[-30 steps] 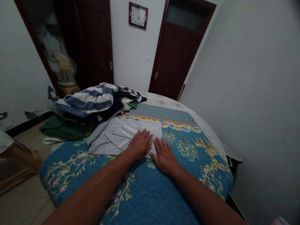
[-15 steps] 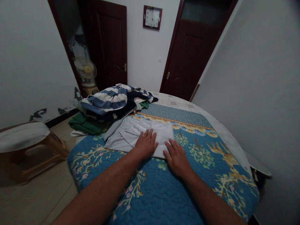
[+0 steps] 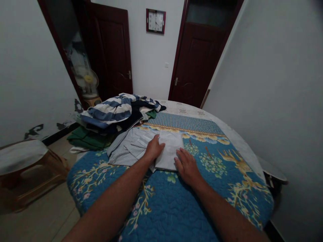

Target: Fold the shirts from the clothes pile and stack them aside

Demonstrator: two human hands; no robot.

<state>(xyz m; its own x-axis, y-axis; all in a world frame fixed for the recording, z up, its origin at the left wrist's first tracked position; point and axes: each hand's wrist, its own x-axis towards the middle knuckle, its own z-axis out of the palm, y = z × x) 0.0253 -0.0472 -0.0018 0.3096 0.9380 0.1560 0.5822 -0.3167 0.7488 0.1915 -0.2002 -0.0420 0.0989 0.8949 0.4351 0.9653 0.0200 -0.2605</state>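
A grey-and-white striped garment (image 3: 171, 153), likely a shirt, lies partly folded on the blue quilted cover (image 3: 176, 208). Its right part forms a neat flat panel, while the left part is spread and wrinkled. My left hand (image 3: 154, 149) is turned on its side at the panel's left edge, thumb on top and the other fingers curled in at the fold, mostly hidden. At the panel's right edge my right hand (image 3: 187, 165) lies palm down, fingers stretched out, fingertips touching the cloth.
A heap of clothes, with a blue-and-white striped one (image 3: 111, 111) on top and a green one (image 3: 87, 137) below, sits at the table's back left. A stool (image 3: 27, 154) stands left on the floor. Walls and two dark red doors (image 3: 199, 57) lie beyond.
My left hand has gone from lying flat on the garment to being turned sideways at the fold. The panel's left edge now stands out more. My right hand stays at the right edge.
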